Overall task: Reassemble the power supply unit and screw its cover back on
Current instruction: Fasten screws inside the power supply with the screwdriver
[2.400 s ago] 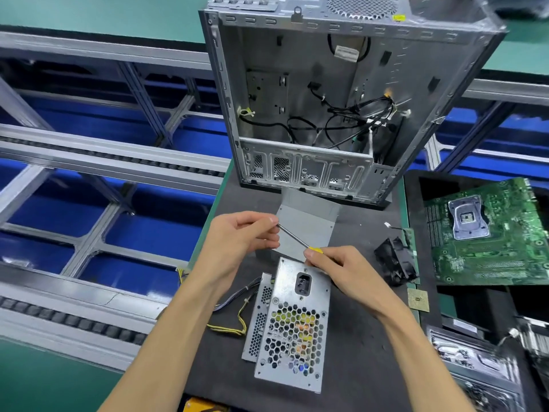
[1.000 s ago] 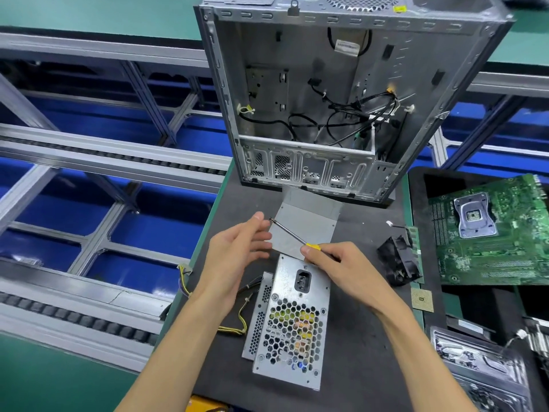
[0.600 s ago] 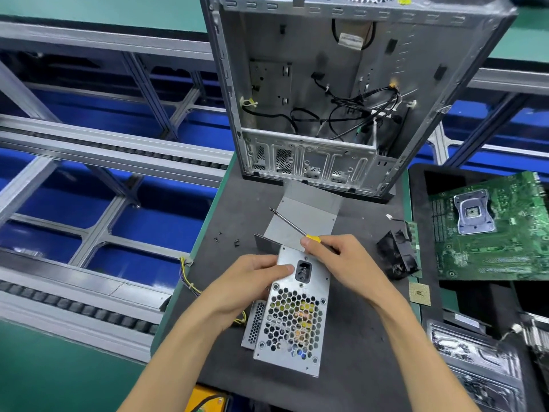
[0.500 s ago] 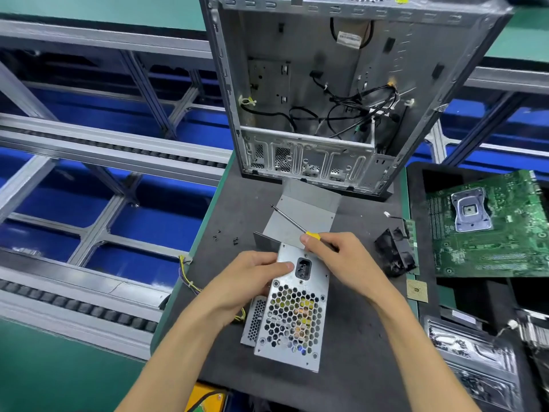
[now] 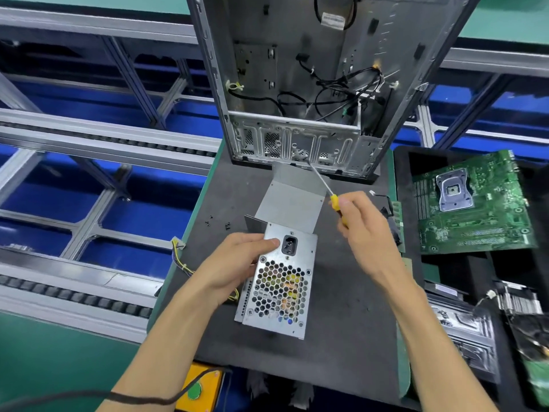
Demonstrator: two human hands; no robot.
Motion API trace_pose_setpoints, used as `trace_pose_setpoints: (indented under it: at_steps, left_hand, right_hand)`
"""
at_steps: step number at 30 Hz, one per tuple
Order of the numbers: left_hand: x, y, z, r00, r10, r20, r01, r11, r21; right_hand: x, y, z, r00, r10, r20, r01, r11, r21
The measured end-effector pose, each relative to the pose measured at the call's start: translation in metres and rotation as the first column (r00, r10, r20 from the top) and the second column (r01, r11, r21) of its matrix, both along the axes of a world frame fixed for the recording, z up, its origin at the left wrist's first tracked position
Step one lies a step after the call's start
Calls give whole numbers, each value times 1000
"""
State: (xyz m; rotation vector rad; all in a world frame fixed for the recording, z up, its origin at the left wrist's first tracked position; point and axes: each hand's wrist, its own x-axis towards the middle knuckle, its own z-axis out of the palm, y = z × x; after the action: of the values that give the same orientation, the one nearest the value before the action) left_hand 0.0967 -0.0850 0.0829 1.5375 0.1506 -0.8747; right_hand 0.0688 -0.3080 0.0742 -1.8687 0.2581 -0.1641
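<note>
Left hand (image 5: 237, 263) clamps power supply (image 5: 279, 286) at its left edge; right hand (image 5: 361, 233) grips screwdriver (image 5: 323, 187). Box prob. stiff, heavy, sharp-edged; hold by sides.

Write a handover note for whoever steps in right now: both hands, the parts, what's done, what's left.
Left hand: gripping the power supply unit at its socket end, on the black mat.
Right hand: holding the yellow-handled screwdriver, tip raised toward the computer case, off the unit.
Grey cover: lying loose just behind the unit.
Loose screws: on the mat, left of the cover.
Done: nothing fastened that I can see.
Left: fit the cover, drive the screws.
</note>
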Motion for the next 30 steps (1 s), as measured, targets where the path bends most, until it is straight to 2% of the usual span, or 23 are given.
trace_pose_setpoints:
  at_steps: [3,7,12,30]
  left_hand:
    - [-2,-1,1,1000,24,-5,-24,1000,6]
    - [-5,-3,0,998,55,4,-55,998,16]
    - [-6,-4,-2,997,70,12,-70,997,8]
    - [-9,-6,-7,996,90,6,-89,994,-55]
  right_hand:
    - [-7,-7,9,996,40,-84,-36,998,52]
    - [-24,-20,25,991,131,-42,-134,987,-86]
    - [-37,-33,48,989,147,-27,-150,967,-205]
    - [-30,-33,73,973,206,-103,-230,907,-354]
